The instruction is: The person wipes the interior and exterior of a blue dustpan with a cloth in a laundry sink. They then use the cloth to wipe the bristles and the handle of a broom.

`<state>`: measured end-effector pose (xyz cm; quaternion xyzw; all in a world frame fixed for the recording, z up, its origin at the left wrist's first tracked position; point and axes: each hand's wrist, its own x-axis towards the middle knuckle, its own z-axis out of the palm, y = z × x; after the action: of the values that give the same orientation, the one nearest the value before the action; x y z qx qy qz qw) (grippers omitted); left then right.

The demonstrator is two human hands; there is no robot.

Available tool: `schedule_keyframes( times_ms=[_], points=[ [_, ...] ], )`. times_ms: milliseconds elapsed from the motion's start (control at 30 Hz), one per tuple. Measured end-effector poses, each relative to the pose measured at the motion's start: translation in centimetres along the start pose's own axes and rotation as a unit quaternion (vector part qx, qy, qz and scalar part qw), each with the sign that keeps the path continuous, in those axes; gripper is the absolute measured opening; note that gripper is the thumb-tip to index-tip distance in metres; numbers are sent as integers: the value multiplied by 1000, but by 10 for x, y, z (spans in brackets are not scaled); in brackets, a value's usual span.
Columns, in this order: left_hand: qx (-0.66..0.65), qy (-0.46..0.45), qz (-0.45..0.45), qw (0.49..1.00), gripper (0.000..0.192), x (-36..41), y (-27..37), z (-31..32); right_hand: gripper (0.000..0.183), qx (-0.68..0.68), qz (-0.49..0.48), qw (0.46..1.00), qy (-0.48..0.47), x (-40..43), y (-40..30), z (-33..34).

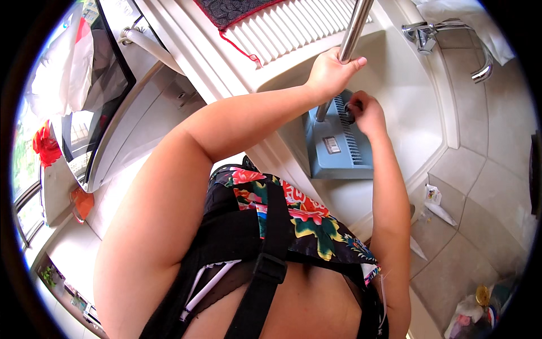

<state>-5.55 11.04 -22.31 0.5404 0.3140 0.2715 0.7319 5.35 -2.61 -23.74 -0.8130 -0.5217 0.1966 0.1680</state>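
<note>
My left hand [332, 74] grips the metal pole [355, 31] of a long-handled dustpan. The pole runs down behind that hand to the blue-grey plastic dustpan [322, 159], which lies in a white laundry sink [413, 97]. A row of comb teeth [350, 137] crosses the pan, and a barcode label is stuck beside it. At the upper end of the teeth, the fingers of my right hand [370, 114] are curled around a dark clump [351, 111], possibly hair. Part of the clump is hidden by the fingers.
A ribbed white washboard [292, 31] slopes at the sink's far side, with a dark red-edged cloth [233, 10] on it. A chrome faucet [425, 36] is mounted on the right rim. To the left stands a mirror [101, 106]. Small packets [434, 195] are against the tiles.
</note>
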Motion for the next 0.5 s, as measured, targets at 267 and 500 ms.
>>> schedule_keyframes(
  times_ms=[267, 500],
  points=[
    [1, 1, 0, 1000, 34, 0, -1, -1, 13, 57, -30, 997, -53, 0, 3, 7],
    [5, 2, 0, 1000, 34, 0, -1, -1, 10, -47, -20, 996, -74, 1, 18, 10]
  ],
)
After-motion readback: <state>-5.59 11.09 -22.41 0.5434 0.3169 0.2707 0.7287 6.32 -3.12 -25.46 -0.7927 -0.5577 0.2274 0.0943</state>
